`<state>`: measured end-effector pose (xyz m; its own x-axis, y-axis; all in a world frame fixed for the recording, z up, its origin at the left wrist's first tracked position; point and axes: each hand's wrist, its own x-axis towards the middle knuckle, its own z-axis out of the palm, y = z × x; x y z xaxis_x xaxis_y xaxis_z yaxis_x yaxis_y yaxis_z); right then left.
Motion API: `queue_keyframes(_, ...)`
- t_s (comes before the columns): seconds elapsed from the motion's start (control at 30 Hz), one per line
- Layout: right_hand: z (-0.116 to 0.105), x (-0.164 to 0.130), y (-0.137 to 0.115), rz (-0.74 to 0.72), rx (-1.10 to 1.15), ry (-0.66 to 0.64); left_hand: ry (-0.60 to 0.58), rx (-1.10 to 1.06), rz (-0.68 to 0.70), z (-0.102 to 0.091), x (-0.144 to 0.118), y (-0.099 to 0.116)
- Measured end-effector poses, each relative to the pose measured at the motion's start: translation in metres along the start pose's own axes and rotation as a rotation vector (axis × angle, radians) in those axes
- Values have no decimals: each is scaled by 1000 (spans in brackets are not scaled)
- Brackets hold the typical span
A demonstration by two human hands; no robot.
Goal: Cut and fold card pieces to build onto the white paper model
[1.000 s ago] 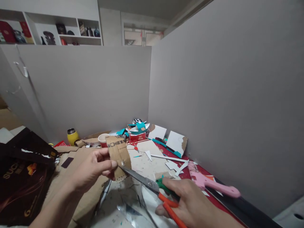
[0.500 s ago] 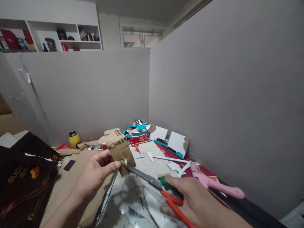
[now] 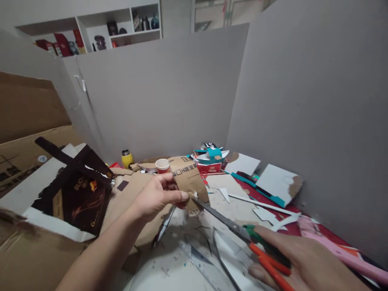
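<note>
My left hand (image 3: 156, 197) pinches a curved piece of brown cardboard (image 3: 190, 178) with dark printing, thumb in front at its lower left edge. A small pale torn spot shows close to the thumb. My right hand (image 3: 298, 250) grips scissors (image 3: 224, 220) with green and orange handles. Their blades look nearly closed and point up to the left, the tips at the cardboard's lower part. Whether the tips pass through it I cannot tell. Behind the cardboard, partly covered, stands a paper cup (image 3: 163, 165).
Flat cardboard (image 3: 133, 194) and a dark printed box (image 3: 81, 190) lie at the left. A yellow bottle (image 3: 126, 159) stands behind. White card scraps (image 3: 266, 214), a pink-handled tool (image 3: 339, 246) and a red box with teal strips (image 3: 209, 165) are at the right. Grey partitions (image 3: 166, 93) enclose the table.
The view has swung left and down, so everything appears farther right and more of the box at left shows. Both hands keep their hold, with the scissor tips still at the cardboard.
</note>
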<state>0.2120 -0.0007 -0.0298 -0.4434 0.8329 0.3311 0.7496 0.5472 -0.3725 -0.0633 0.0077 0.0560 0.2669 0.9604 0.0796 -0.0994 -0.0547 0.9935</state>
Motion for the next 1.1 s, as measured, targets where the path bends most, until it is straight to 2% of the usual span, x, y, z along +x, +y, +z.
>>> queue_keyframes(0.1,-8,2,-7,37,13,-219,13,37,18,0,-1,1)
queue_keyframes(0.2,-16,4,-17,84,-33,-279,17,62,35,-1,0,1)
queue_keyframes(0.57,-9,1,-22,138,-48,-155,82,104,84,12,-1,-13)
queue_keyframes(0.9,-7,-1,-20,132,-83,-103,288,20,112,27,0,-24)
queue_keyframes(1.1,-5,-1,-19,140,-47,-94,340,-50,91,33,1,-27)
